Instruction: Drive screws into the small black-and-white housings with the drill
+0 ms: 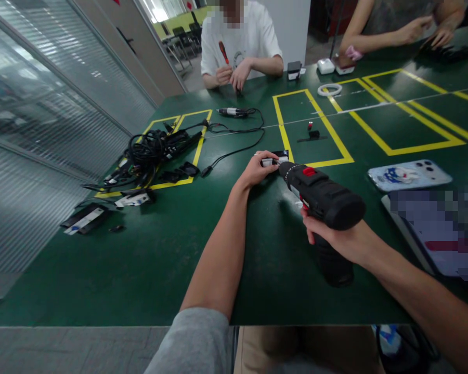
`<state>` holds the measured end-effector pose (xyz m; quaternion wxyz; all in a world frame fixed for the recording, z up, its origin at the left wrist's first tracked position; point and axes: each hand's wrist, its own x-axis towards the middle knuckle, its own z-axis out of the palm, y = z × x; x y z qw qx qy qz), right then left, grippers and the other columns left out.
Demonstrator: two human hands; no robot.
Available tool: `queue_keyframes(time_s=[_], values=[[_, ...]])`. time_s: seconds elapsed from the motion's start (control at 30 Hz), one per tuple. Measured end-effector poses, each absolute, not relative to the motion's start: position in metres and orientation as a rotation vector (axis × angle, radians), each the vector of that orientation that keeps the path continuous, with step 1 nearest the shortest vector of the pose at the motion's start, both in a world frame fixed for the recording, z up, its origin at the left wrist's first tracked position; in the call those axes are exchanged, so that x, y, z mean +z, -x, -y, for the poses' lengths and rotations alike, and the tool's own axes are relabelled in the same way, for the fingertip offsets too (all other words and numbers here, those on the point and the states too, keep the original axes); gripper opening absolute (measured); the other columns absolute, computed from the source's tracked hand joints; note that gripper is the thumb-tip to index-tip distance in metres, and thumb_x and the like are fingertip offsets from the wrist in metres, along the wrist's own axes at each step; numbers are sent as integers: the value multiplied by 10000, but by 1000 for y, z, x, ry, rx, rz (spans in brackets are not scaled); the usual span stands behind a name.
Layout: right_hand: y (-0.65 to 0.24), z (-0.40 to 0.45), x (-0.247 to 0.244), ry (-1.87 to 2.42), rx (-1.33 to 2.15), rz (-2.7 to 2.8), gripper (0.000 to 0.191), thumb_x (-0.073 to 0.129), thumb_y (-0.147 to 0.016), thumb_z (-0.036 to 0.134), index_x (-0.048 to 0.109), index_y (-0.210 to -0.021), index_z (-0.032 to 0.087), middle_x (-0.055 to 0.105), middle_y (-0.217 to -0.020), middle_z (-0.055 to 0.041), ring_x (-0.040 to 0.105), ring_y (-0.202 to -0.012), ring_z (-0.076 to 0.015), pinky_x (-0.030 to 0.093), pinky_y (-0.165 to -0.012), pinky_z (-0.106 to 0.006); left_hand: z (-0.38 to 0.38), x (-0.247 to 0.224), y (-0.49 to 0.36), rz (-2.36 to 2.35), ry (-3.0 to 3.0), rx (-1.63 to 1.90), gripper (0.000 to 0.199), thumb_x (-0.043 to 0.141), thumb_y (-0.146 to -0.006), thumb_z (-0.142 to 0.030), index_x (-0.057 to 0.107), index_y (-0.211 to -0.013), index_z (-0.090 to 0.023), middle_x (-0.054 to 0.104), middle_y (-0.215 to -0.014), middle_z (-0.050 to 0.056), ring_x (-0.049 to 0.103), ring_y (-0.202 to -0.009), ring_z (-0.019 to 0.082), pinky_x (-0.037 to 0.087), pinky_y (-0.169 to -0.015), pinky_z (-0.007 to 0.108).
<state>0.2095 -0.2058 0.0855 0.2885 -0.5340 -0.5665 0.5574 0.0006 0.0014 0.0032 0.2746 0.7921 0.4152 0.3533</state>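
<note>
My right hand (341,239) is wrapped round the grip of a black cordless drill (322,192) with a red switch on top. The drill lies level and its chuck points forward and left. At the chuck's tip, my left hand (254,170) has its fingers closed on a small black device with a white label (284,154), low over the green table (203,270). Those fingers cover much of the device. Whether the bit touches it I cannot make out.
Black cables and adapters (152,148) pile up on the left, with a labelled black box (86,219) in front. A phone (409,175) and a tablet-like screen (432,234) lie right. Small black parts (314,134) sit inside yellow tape. Two people (239,47) work across the table.
</note>
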Motion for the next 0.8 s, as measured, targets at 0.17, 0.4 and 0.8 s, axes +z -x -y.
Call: queue_keyframes(time_s=[0.17,0.4,0.8], values=[[-212,204,80,1414,1437,1564,122,650,-823,327,609,-846,215,636,-632,8,630,-660,-198,483,-753,-388,0,5,-1,-1086,-2108,971,259,694,-745,-287,690,-983,-185,651,-992,56,556,-1016,211,444,-955,360],[-212,204,79,1460,1427,1533,113,652,-811,323,631,-845,218,649,-626,-3,645,-659,-213,486,-750,-399,0,4,-1,-1087,-2092,980,255,703,-735,-271,691,-978,-196,647,-1003,52,560,-1022,209,447,-958,357],[-212,205,82,1431,1422,1532,106,644,-806,314,621,-846,218,644,-623,0,634,-650,-209,480,-763,-399,-1,3,0,-1098,-2104,970,273,699,-734,-259,693,-1001,-203,659,-1034,49,568,-1049,203,433,-994,357]])
